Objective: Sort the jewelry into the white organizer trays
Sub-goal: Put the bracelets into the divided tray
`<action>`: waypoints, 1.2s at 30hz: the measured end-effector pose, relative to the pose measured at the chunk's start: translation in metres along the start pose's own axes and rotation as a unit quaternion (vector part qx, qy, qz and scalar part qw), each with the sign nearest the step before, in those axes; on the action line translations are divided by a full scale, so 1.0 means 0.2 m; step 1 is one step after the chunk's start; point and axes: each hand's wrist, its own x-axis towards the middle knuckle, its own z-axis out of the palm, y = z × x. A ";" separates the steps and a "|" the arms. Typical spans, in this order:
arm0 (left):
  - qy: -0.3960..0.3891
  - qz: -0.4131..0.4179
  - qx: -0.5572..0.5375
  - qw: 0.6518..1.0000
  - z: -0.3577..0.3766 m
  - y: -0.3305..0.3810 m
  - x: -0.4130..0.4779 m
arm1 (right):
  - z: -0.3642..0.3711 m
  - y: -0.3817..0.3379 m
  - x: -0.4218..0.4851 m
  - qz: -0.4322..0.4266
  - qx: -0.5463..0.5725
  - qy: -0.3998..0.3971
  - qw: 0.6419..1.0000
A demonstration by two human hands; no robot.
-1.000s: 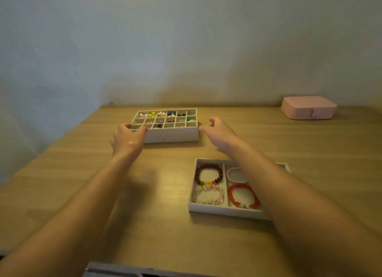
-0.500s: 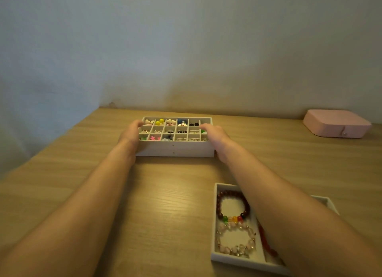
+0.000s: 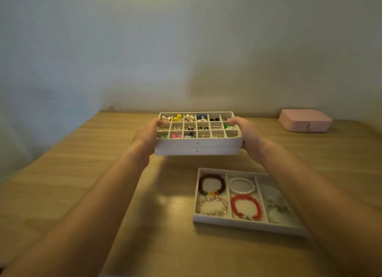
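Observation:
A stack of two white organizer trays (image 3: 198,147) hangs above the wooden table. Its top tray has many small compartments with earrings and colourful beads. My left hand (image 3: 147,135) grips the stack's left end, thumb over the rim. My right hand (image 3: 247,135) grips the right end the same way. Nearer to me, a white three-compartment tray (image 3: 246,222) lies on the table. It holds a dark red bracelet (image 3: 211,183), a clear bead bracelet (image 3: 213,207), a pearl bracelet (image 3: 241,185), a red bracelet (image 3: 246,207) and pale jewelry partly hidden by my right forearm.
A closed pink jewelry box (image 3: 305,120) sits at the back right near the wall. The wooden table (image 3: 82,183) runs up to a plain wall; its left edge slants away at the left.
Both hands closed in on the compartment tray stack, gripped its two ends and lifted it off the table toward me. The view shifted as my head moved.

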 end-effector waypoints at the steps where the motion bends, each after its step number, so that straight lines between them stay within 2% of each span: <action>1: -0.007 0.003 0.006 1.000 0.03 0.00 -0.08 | -0.08 0.01 -0.08 0.008 0.011 0.001 1.000; 11: -0.091 0.019 0.037 0.995 0.21 -0.09 -0.62 | -0.52 0.23 -0.67 0.017 0.053 0.018 0.998; 19: -0.106 0.013 0.045 0.993 0.25 -0.19 -0.78 | -0.58 0.32 -0.81 0.032 0.070 0.036 0.996; 25: -0.059 0.022 0.068 0.996 0.25 -0.28 -0.77 | -0.57 0.37 -0.86 0.024 0.097 0.010 0.995; 28: -0.069 0.064 0.117 0.989 0.25 -0.35 -0.79 | -0.58 0.43 -0.92 -0.004 0.042 -0.005 0.999; 32: -0.109 0.031 0.091 0.989 0.20 -0.39 -0.83 | -0.59 0.48 -0.95 -0.037 -0.081 -0.045 0.995; 36: -0.163 0.080 0.137 0.974 0.18 -0.41 -0.83 | -0.56 0.51 -0.92 -0.066 -0.123 -0.004 0.990</action>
